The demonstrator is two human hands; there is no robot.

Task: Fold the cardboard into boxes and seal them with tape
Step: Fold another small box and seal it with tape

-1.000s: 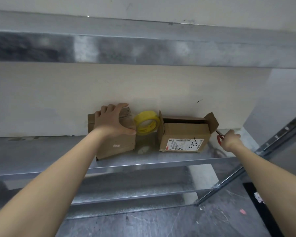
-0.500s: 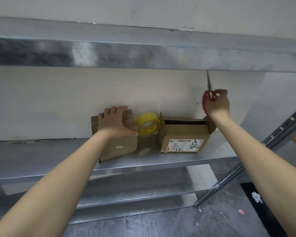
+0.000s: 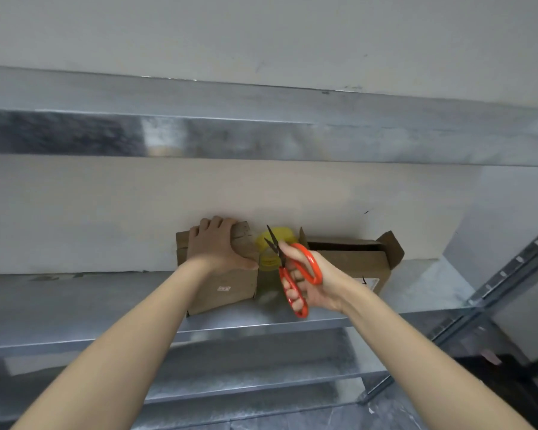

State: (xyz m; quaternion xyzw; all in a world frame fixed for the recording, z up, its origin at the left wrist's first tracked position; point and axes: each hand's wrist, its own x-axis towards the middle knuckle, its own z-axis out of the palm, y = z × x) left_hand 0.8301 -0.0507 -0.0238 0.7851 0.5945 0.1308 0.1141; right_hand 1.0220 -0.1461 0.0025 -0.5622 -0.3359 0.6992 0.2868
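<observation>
A small closed cardboard box point(image 3: 230, 290) stands on the metal shelf point(image 3: 75, 305) against the wall. My left hand point(image 3: 215, 246) lies over its top with the thumb down its front right edge. A yellow tape roll point(image 3: 266, 259) stands just right of it, partly hidden. My right hand point(image 3: 311, 283) grips red-handled scissors point(image 3: 295, 274), blades slightly apart and pointing up-left in front of the tape roll. A second cardboard box point(image 3: 354, 262) with open flaps sits to the right, partly behind my right hand.
A higher metal shelf point(image 3: 261, 135) overhangs the work area. Lower shelves point(image 3: 246, 367) run beneath. A steel upright point(image 3: 510, 274) slants at the right. The dark floor point(image 3: 494, 383) shows at bottom right.
My right hand picked the scissors up from the shelf at the far right, raised them near the wall, then brought them down left in front of the tape roll. My left hand stayed on the box.
</observation>
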